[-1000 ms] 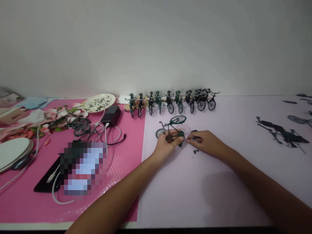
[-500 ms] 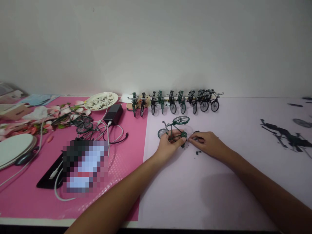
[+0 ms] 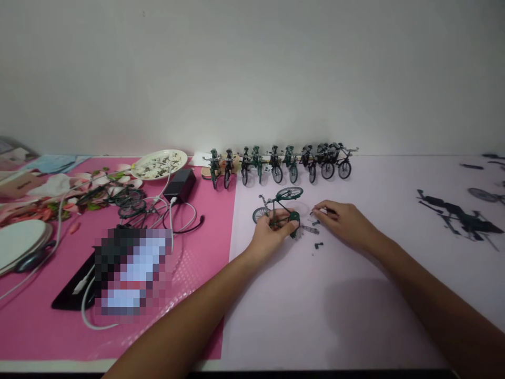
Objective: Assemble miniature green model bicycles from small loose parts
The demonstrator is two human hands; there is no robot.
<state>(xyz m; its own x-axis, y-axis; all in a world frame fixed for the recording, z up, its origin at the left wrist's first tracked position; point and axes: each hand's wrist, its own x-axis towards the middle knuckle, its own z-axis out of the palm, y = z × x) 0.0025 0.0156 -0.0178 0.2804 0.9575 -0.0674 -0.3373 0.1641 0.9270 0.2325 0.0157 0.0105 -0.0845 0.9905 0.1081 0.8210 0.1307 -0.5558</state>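
My left hand (image 3: pixel 272 231) is closed around the frame of a green miniature bicycle (image 3: pixel 292 217). The bicycle is tilted, with one wheel high and the other to the left of my fingers. A little to the right, my right hand (image 3: pixel 341 220) is pinched just over the table, apart from the bicycle. A small dark thing shows at its fingertips, too small to name. Between the hands lie a grey rack-like piece (image 3: pixel 310 229) and a small dark part (image 3: pixel 315 223). Nearer to me are a dark green crank-shaped part (image 3: pixel 318 245) and a tiny pale bit (image 3: pixel 313 255).
Several finished miniature bicycles (image 3: pixel 277 166) stand along the wall. Loose dark bicycle parts (image 3: pixel 460 216) and a wheel (image 3: pixel 482 195) lie at the right. On the pink cover are a plate of small pieces (image 3: pixel 160 164), a black power bank (image 3: pixel 180 184), cables and a blurred phone (image 3: pixel 136 273).
My right hand has drawn away from the bicycle, slightly up and right. The grey rack-like piece now shows between the hands. My left hand keeps its hold. The whole view has shifted slightly.
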